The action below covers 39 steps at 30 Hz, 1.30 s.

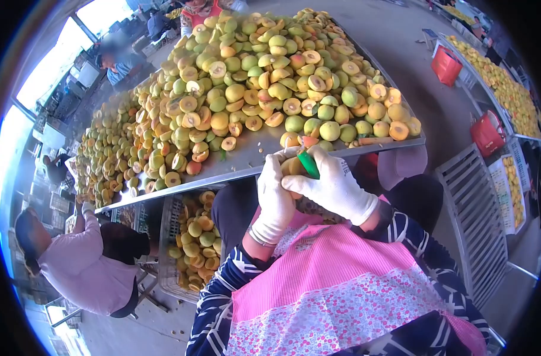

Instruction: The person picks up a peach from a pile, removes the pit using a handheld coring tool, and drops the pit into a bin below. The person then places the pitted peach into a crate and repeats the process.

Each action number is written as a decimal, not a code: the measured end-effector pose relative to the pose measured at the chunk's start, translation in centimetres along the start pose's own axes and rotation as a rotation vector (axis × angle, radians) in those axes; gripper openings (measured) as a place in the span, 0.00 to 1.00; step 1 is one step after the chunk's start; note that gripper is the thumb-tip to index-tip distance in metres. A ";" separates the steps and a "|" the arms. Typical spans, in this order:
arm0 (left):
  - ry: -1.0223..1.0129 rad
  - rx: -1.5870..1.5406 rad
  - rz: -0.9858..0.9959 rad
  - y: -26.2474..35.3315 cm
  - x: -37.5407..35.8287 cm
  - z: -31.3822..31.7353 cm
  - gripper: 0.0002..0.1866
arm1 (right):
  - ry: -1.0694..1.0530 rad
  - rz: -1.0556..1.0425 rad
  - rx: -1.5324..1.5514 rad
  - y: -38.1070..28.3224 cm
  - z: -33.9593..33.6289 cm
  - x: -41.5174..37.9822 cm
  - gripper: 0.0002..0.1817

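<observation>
Both my hands wear white gloves and are close together just in front of the table's near edge. My left hand [276, 193] is closed around a yellow-orange peach [292, 168], mostly covered by the fingers. In my right hand [337, 185] is a tool with a green handle [308, 164], pressed against the fruit; its working end is hidden. Beyond them, a big heap of peaches [246, 89], many halved and some with stones showing, covers much of the metal table [217, 177]. A wooden-looking stick [374, 141] lies at the near right edge.
A crate [170, 261] of peach halves stands below the table, left of my knees. A person in a pale top [89, 267] sits at the left; others are farther back. At right are a slatted metal rack [481, 219], red bags [489, 133] and another fruit-covered table [502, 89].
</observation>
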<state>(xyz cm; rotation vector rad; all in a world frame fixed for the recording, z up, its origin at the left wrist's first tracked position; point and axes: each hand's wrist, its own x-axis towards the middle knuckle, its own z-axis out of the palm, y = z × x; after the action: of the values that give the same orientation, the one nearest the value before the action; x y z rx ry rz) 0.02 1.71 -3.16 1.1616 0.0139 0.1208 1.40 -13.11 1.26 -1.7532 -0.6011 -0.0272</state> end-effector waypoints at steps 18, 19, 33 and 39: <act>-0.101 -0.334 -0.243 2.4 -0.7 -0.7 0.39 | -0.341 -0.052 -0.277 2.4 -1.4 -2.6 0.22; -0.099 -0.329 -0.244 2.5 -0.8 -0.7 0.38 | -0.331 -0.066 -0.266 2.4 -1.3 -2.6 0.21; -0.078 -0.216 -0.262 2.1 -0.8 -0.7 0.36 | -0.336 -0.071 -0.173 2.3 -1.4 -2.6 0.20; -0.088 -0.198 -0.237 1.8 -0.8 -1.0 0.34 | -0.349 -0.036 -0.302 2.0 -1.2 -2.5 0.21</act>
<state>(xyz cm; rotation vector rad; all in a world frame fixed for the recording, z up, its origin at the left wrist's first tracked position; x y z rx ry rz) -0.96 3.26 -1.92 0.9583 0.0606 -0.1362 0.40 -15.49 -0.99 -2.0585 -0.9202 0.1741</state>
